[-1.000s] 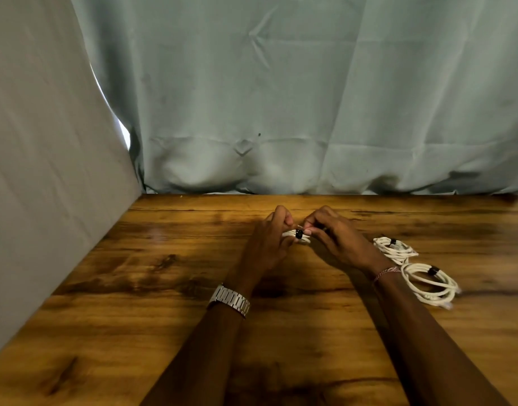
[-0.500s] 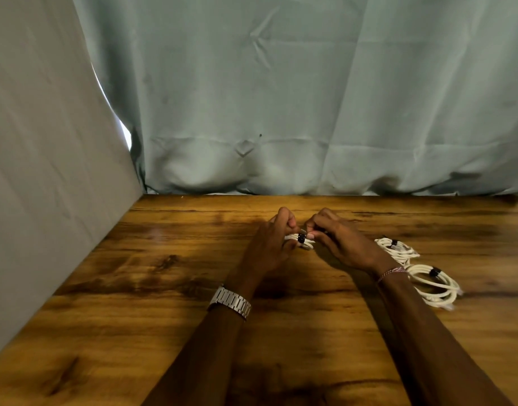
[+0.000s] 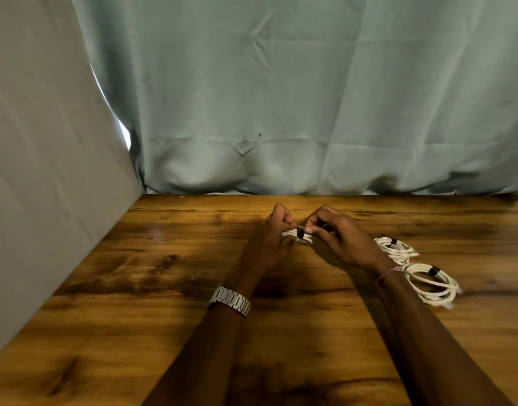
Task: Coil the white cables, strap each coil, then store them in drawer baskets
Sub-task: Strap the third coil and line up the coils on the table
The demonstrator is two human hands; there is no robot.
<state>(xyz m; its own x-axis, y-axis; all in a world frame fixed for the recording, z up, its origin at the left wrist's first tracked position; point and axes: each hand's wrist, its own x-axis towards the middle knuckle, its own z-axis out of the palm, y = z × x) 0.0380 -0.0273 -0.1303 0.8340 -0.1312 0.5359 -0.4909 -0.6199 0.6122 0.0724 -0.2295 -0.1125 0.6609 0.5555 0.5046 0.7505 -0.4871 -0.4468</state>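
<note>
At the bottom of the frame, two bare forearms rise from the lower edge and converge over the wooden surface. The left one carries a metal watch at the wrist; the right one carries a thin thread bracelet.

Centre of frame, further in: the left hand and right hand, knuckles up, fingers curled inward toward each other. Left grip is closed round one side of a small white cable coil. Right grip pinches at the coil's black strap, thumb and forefinger together on it; the strap's loose end is too small to trace. The coil appears held just above the surface, though contact cannot be ruled out.

Handling, by judgement: light, soft, springy cable; loops likely fan out if released before the strap closes. Best hold is across the bundled loops next to the strap, not on a single strand.

Right of centre, beside the right wrist: strapped coil, lying flat, black band on its upper side. Just below it, a larger strapped coil, also flat, the two touching or nearly so.

Far, upper frame: grey-green curtain hanging to the surface's back edge; a plain grey panel along the left. No drawer baskets visible.
</note>
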